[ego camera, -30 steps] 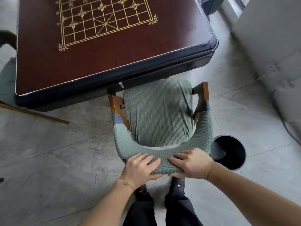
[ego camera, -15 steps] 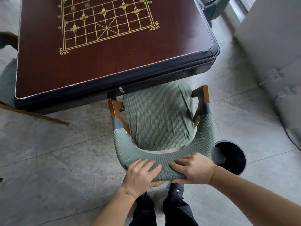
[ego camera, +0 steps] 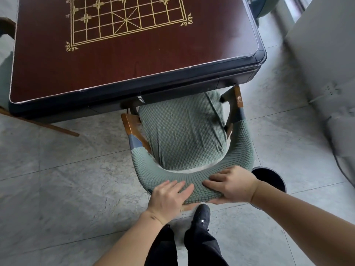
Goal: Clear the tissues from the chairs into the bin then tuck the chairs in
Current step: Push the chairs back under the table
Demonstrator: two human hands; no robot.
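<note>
A chair (ego camera: 182,135) with a green knitted cover and wooden arms stands at the near edge of the table (ego camera: 134,60), the front of its seat under the table edge. No tissue shows on the seat. My left hand (ego camera: 169,196) lies on the chair's curved backrest (ego camera: 146,169), fingers on top and thumb underneath. My right hand (ego camera: 234,185) grips the same backrest just to the right, thumb below it. A round black bin (ego camera: 272,179) stands on the floor right of the chair, partly behind my right forearm.
The dark red table top carries a gold chess grid (ego camera: 124,18). Another green chair (ego camera: 263,6) stands at the table's far right corner. A white wall and cable (ego camera: 326,93) run along the right. A wooden chair leg (ego camera: 48,127) juts out at left. My shoe (ego camera: 201,215) is behind the chair.
Both hands have moved the chair forward toward the table; the seat front has slid under the table edge. My hands stay on the backrest.
</note>
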